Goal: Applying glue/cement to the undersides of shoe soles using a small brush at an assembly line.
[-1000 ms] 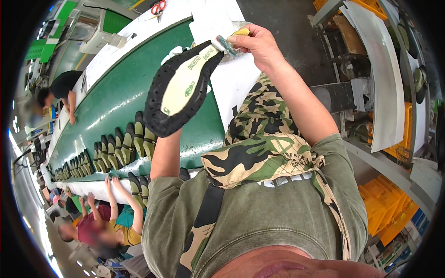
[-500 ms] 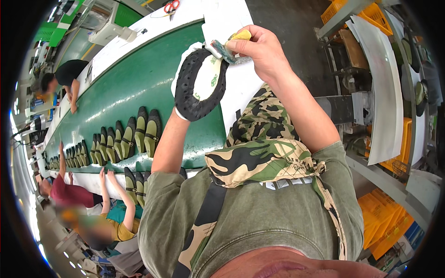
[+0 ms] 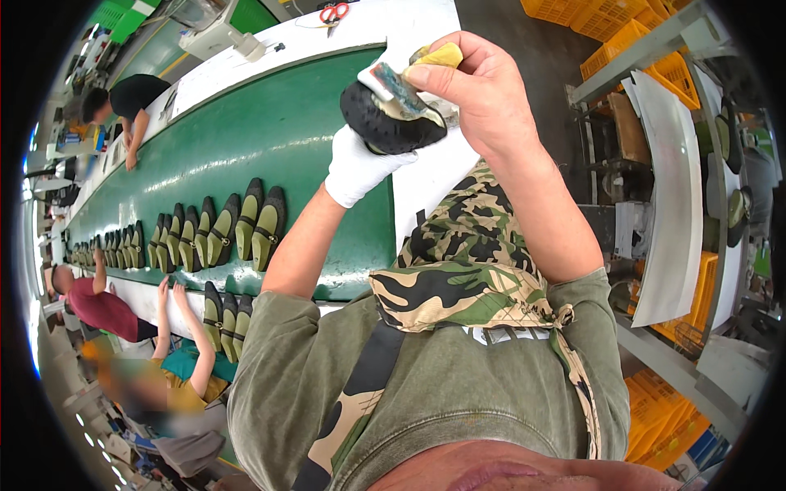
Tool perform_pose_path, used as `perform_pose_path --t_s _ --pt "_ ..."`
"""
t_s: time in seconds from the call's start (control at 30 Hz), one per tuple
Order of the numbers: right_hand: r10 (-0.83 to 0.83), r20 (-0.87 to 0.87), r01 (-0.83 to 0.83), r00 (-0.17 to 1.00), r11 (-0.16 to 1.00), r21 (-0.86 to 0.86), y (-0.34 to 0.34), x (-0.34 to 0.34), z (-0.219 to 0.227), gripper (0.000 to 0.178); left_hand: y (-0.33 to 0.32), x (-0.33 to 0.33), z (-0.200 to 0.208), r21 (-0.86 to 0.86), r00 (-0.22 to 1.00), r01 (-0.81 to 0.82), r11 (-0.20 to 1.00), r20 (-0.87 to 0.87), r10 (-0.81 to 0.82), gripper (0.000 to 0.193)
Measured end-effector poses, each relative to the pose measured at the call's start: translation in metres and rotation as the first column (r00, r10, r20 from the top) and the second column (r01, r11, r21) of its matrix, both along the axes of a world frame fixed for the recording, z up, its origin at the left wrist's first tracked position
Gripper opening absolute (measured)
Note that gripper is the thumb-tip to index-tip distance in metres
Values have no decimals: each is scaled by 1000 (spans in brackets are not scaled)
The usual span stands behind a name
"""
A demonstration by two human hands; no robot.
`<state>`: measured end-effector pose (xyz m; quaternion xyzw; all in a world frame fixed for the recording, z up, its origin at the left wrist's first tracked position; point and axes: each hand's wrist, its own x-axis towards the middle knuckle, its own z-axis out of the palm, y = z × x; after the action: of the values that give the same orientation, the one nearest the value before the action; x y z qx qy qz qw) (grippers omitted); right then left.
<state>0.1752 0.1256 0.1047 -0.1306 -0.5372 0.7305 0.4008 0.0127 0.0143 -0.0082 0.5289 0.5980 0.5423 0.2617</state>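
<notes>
My left hand [image 3: 356, 168], in a white glove, holds a black shoe sole [image 3: 391, 127] up in front of me, its rim and treaded underside showing. My right hand [image 3: 481, 92] is bare and grips a small brush [image 3: 399, 83] with a yellow handle. The brush head rests against the top of the sole. Both hands are raised above the white bench edge [image 3: 434, 176], beside the green conveyor belt [image 3: 270, 139].
Rows of dark soles with olive insoles [image 3: 221, 229] lie on the belt, more near its lower edge [image 3: 225, 315]. Other people work along the belt at the left [image 3: 123, 102] [image 3: 176, 385]. Red-handled scissors [image 3: 332, 12] lie on the far bench. Orange crates [image 3: 684, 69] and metal racks stand at the right.
The sole has turned from showing its pale inner face to showing its black rim and underside. Both hands have come closer together with the brush on the sole.
</notes>
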Motion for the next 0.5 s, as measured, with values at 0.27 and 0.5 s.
perform_pose_path --t_s 0.27,0.5 --pt "-164 90 130 982 944 304 38 -22 -15 17 -12 -9 18 -191 881 322 927 420 -219 75" --pt "1 133 -33 991 970 241 53 -14 -56 17 -19 -17 14 -124 631 436 891 748 -205 62"
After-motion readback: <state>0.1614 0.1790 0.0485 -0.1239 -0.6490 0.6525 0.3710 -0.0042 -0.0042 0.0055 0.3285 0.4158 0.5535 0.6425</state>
